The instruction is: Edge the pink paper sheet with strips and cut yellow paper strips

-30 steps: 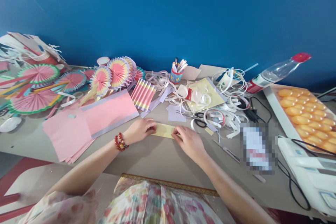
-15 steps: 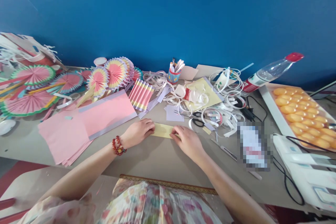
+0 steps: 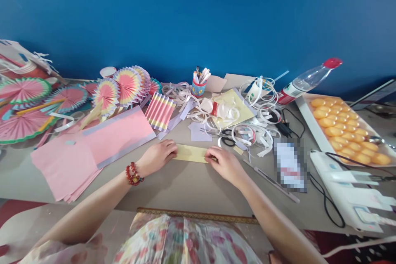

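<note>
A narrow strip of pale yellow paper stretches between my two hands at the middle of the desk. My left hand, with red beads at the wrist, has its fingers closed on the strip's left end. At the right end my right hand pinches the paper between thumb and fingers. Beyond the strip lie a pleated pink, yellow and lilac paper piece and a lilac paper scrap. To the left is a long pink sheet with lilac edges, beside stacked pink sheets.
Folded paper fans crowd the back left. A pen cup, curled white strips and black-handled scissors lie behind my hands. A bottle, an egg-like tray, a power strip and a cutter-like tool stand right.
My right hand has slid a little rightward along the yellow strip, and more of the paper shows between my hands. The whole view has shifted slightly to the right.
</note>
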A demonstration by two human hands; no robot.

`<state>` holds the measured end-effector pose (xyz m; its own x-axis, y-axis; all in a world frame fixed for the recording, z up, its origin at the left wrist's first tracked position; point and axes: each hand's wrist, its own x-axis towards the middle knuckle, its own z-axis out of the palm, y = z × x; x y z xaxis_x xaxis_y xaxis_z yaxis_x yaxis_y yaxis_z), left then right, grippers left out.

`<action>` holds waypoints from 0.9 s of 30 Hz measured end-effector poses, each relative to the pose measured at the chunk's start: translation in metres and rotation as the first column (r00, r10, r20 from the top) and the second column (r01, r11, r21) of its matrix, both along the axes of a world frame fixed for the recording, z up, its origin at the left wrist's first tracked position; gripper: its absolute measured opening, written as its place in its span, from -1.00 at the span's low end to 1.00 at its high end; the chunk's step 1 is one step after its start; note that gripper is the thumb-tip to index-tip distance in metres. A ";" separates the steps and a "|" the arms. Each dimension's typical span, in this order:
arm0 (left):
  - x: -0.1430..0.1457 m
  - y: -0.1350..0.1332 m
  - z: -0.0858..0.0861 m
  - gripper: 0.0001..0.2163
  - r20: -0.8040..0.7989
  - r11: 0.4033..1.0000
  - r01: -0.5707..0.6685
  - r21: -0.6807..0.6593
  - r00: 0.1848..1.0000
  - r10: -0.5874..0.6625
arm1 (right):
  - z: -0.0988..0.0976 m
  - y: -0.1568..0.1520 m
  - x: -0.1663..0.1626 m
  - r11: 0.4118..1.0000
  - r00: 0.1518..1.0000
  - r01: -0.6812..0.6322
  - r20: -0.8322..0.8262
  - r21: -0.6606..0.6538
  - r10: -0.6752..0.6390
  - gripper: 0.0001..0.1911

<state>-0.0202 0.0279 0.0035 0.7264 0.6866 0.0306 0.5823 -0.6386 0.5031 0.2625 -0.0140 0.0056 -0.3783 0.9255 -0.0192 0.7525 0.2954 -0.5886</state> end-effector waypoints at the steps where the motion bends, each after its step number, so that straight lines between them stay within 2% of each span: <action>1: 0.000 0.000 0.001 -0.79 0.001 1.000 0.001 -0.001 1.000 -0.001 | 0.000 0.000 0.000 1.000 1.000 0.004 -0.002 0.001 -0.004 -0.87; 27: 0.000 -0.001 -0.001 -0.80 0.023 1.000 -0.011 -0.023 1.000 0.011 | -0.002 -0.001 -0.001 1.000 1.000 -0.008 -0.007 0.018 0.008 -0.86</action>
<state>-0.0206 0.0265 0.0027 0.7182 0.6951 0.0316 0.5770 -0.6203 0.5314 0.2618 -0.0154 0.0032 -0.3858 0.9226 -0.0002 0.7460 0.3119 -0.5884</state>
